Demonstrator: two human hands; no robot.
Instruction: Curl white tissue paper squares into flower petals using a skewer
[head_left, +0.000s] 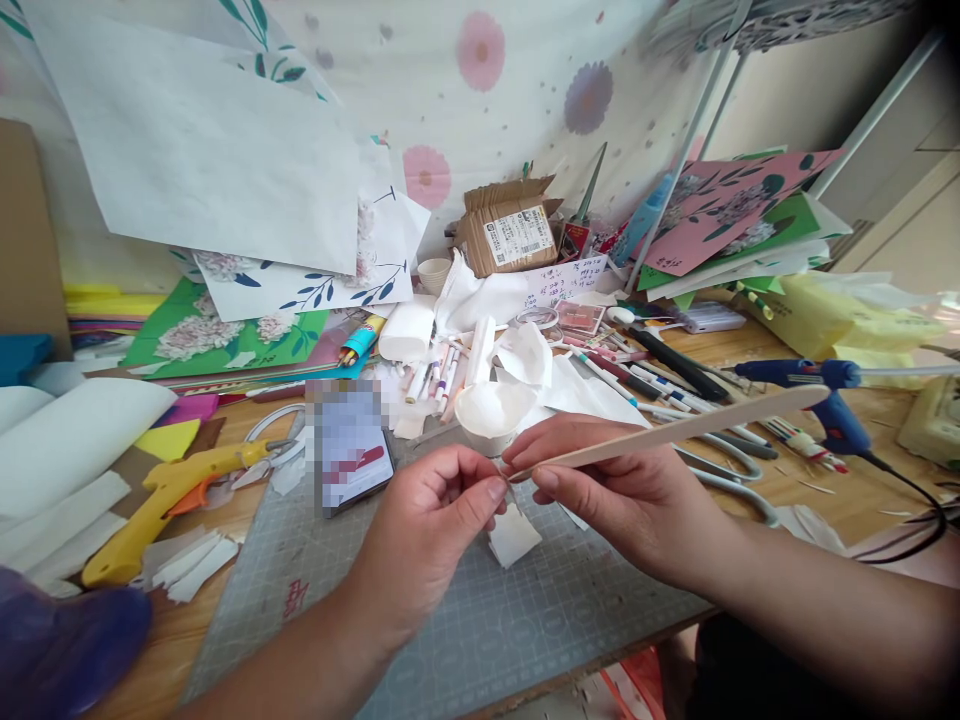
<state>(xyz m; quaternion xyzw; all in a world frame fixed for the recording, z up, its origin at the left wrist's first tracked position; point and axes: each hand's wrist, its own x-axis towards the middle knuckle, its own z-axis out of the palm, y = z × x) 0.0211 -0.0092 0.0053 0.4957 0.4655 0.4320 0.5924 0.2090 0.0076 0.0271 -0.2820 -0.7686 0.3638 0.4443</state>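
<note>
My right hand (622, 490) holds a long flat wooden stick (690, 425) between thumb and fingers, its wide end pointing up to the right. The stick's other end meets the fingertips of my left hand (435, 520), which are pinched together around something too small to make out. Just below the fingertips is a small piece of white paper (514, 537), over the grey cutting mat (480, 640). Behind my hands stands a white paper cup or bowl (491, 412). A phone (352, 450) lies to the left of my left hand.
A yellow glue gun (161, 500) and paper scraps (199, 565) lie on the left. Pens (442, 372) and white papers crowd the back, before a cardboard box (506, 225). On the right are black scissors or tools (679, 365) and a blue glue gun (840, 410) with its cord.
</note>
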